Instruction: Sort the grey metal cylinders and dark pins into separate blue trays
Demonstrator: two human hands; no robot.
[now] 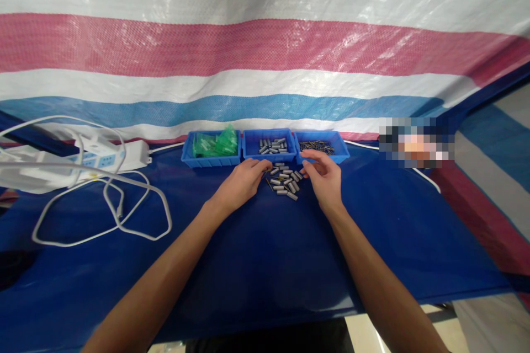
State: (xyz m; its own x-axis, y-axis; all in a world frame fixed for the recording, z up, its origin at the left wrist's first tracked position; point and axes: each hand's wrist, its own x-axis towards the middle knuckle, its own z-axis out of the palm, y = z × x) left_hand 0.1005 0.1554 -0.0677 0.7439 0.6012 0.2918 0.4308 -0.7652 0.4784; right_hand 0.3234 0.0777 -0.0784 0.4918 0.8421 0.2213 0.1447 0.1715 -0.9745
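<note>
My left hand (pixel 244 179) rests on the blue table cover, fingers curled together at the left edge of a small pile of grey metal cylinders (pixel 285 181). My right hand (pixel 324 174) sits at the pile's right edge with its fingers bent and pinched toward the pieces. What either hand holds is too small to make out. Behind the pile stand three blue trays: the left tray (pixel 189 155) holds green plastic bags, the middle tray (pixel 248 146) holds grey cylinders, the right tray (pixel 342 146) holds thin dark pins.
A white power strip (pixel 124 155) with looping white cables (pixel 103 198) lies at the left of the table. A striped red, white and blue tarp (pixel 265 44) hangs behind the trays. The table's front edge (pixel 290 314) runs below my forearms.
</note>
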